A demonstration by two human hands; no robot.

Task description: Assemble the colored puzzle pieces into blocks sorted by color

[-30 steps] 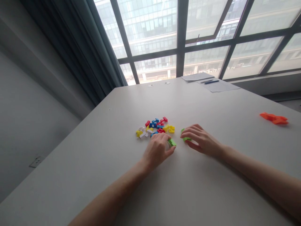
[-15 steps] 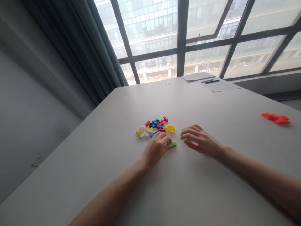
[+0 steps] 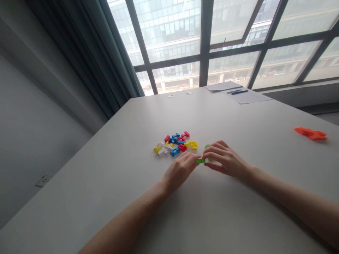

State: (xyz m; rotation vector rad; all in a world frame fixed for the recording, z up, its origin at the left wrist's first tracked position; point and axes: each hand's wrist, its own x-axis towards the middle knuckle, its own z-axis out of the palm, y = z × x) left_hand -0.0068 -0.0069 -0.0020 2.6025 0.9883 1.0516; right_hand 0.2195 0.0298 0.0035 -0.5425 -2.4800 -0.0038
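Note:
My left hand (image 3: 181,165) is closed, pinching a small green plastic block (image 3: 200,161) low over the white table. My right hand (image 3: 225,158) is curled from the other side, its thumb and fingertips at the right end of the same block. Behind those right fingers another green piece (image 3: 206,146) shows in part; the rest of it is hidden. Left of the hands lies a loose pile of small blocks, among them a blue block (image 3: 175,152), a red block (image 3: 182,147), a yellow block (image 3: 194,145) and a white block (image 3: 161,151).
Orange pieces (image 3: 310,133) lie together on the right side of the white table (image 3: 148,116). At the far edge are paper sheets (image 3: 254,97) with pens (image 3: 239,91) on them. A dark curtain (image 3: 106,60) and windows stand behind the table.
My left hand has moved right with the green block, bringing it to the right fingertips. The right thumb and fingers have come closer around its end. The blue block in the pile is now uncovered.

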